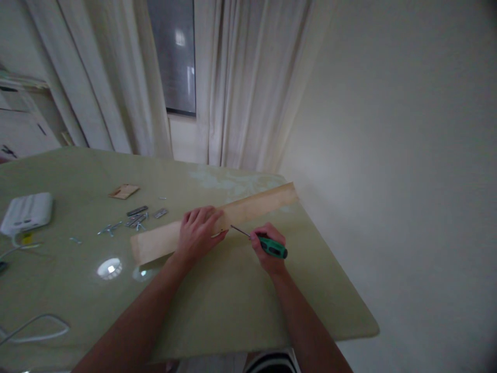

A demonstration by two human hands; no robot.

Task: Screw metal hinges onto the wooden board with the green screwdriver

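A long pale wooden board point(256, 206) lies slanted across the green table point(217, 305). My left hand point(199, 230) rests on top of the board near its middle, fingers curled over it and holding it down. My right hand point(267, 249) is closed round the green handle of a screwdriver point(272, 246). The thin metal shaft points left toward the board's near edge, close to my left thumb. Whether a screw sits at the tip is too small to tell.
Loose metal brackets and screws point(135, 217) lie left of the board, with a small wooden piece point(124, 191) behind them. A white box point(27, 212) and a white cable point(34, 331) sit at the left. The table's right edge drops off near a wall.
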